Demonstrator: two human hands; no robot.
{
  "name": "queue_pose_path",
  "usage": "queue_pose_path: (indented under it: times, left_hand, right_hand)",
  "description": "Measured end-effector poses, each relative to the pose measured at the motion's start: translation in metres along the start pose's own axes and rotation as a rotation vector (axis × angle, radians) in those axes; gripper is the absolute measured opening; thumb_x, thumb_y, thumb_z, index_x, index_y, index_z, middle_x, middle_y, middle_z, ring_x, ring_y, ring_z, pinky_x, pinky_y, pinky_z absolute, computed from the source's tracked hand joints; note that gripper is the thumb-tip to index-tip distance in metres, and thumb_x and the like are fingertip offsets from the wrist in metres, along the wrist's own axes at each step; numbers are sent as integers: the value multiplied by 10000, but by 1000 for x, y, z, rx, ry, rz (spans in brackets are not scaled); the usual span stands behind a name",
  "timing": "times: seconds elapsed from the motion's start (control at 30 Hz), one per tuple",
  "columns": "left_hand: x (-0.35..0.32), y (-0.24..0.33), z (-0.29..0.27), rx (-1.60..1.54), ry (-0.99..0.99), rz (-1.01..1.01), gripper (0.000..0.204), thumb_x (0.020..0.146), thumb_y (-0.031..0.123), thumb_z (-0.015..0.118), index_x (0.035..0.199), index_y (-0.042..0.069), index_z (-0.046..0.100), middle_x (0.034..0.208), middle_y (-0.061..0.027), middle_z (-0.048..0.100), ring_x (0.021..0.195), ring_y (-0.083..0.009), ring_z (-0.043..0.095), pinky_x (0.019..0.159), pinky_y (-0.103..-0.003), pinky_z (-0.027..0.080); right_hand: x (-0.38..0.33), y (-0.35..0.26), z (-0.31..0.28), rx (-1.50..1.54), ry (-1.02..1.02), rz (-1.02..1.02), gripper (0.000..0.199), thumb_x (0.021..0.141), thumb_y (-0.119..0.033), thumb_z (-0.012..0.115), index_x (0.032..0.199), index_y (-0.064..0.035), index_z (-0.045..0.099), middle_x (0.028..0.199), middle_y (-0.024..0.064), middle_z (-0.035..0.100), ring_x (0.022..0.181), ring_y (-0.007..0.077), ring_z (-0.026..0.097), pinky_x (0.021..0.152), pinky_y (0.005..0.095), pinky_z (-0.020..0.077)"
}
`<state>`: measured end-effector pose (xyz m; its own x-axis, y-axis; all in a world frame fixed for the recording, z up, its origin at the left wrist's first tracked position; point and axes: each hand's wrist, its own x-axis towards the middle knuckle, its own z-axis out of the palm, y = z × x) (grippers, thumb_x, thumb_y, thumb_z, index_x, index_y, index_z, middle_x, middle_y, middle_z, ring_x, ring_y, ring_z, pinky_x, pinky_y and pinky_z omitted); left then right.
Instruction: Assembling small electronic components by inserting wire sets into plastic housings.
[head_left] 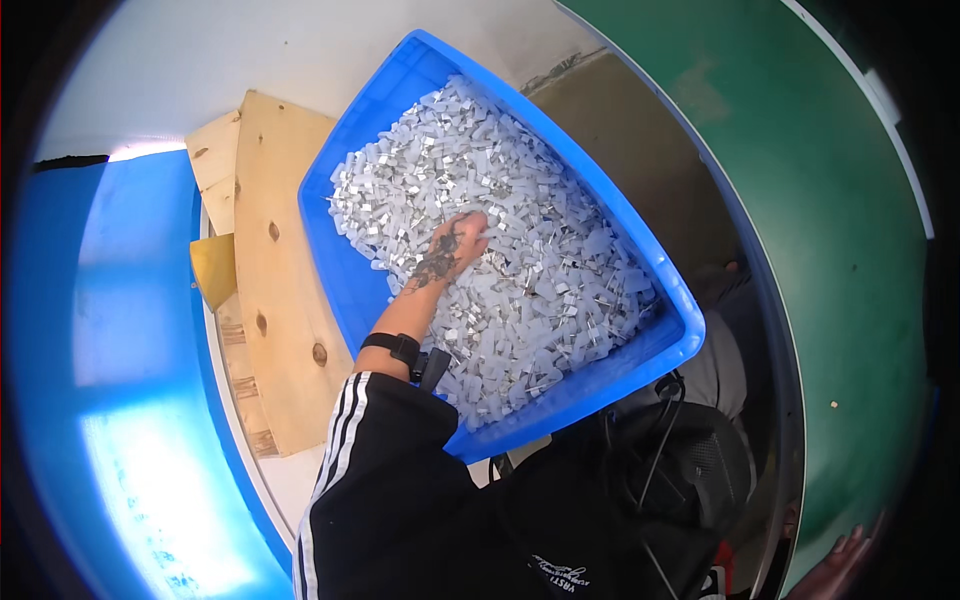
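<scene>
One hand works this scene: the left hand [452, 248] lies palm-down in a large blue plastic bin [352, 290], reached from the lower left by a black sleeve with white stripes [365, 470]. Spread all around and beneath the fingers [478, 228] is the bin's load, a deep heap of small clear plastic pieces with metal clips [530, 290], filling it nearly wall to wall. The fingers press loosely curled into the heap, their tips half sunk among the pieces; whether they grip any cannot be told. Left of the fingers, beyond the bin's wall, pale wooden boards [275, 300] lie stacked, with a blue surface [110, 330] farther left again. Right of the fingers, past the bin's far wall, runs a green surface [830, 230]. Below the fingers, back along the forearm, a black wristband [395, 345] circles the wrist. At the lower right edge, well away from the fingers, another hand [840, 560] shows only in part, its hold unreadable.
</scene>
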<state>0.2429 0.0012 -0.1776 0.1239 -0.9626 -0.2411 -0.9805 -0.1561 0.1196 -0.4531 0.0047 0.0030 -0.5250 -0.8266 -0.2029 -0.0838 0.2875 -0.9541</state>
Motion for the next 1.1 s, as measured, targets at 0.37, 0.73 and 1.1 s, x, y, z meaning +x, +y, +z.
queue_pose_path:
  times: [0.37, 0.73, 1.1]
  left_hand:
    - [-1, 14, 9, -765, -72, -211, 196, 850, 132, 467, 997, 89, 589, 960, -111, 609, 909, -219, 612, 800, -356, 514]
    - [7, 64, 15, 102, -347, -213, 373, 689, 409, 745, 864, 95, 645, 982, -76, 633, 1083, -277, 519, 950, -425, 390]
    - [-24, 55, 55, 166, 91, -32, 383, 682, 267, 746, 987, 138, 553, 913, 7, 630, 1025, -247, 493, 852, -401, 309]
  right_hand:
    - [-45, -8, 84, 88, -25, -329, 344, 936, -62, 514, 1257, 55, 467, 1162, 176, 559, 789, 192, 578, 644, 258, 479]
    - [-42, 1, 74, -84, -7, -219, 394, 991, -151, 385, 1346, 20, 398, 1375, 78, 419, 1002, 129, 473, 875, 239, 392]
    - [-56, -5, 95, 258, -118, -262, 295, 936, -10, 481, 1225, 49, 491, 877, 130, 594, 739, 178, 555, 645, 259, 463]
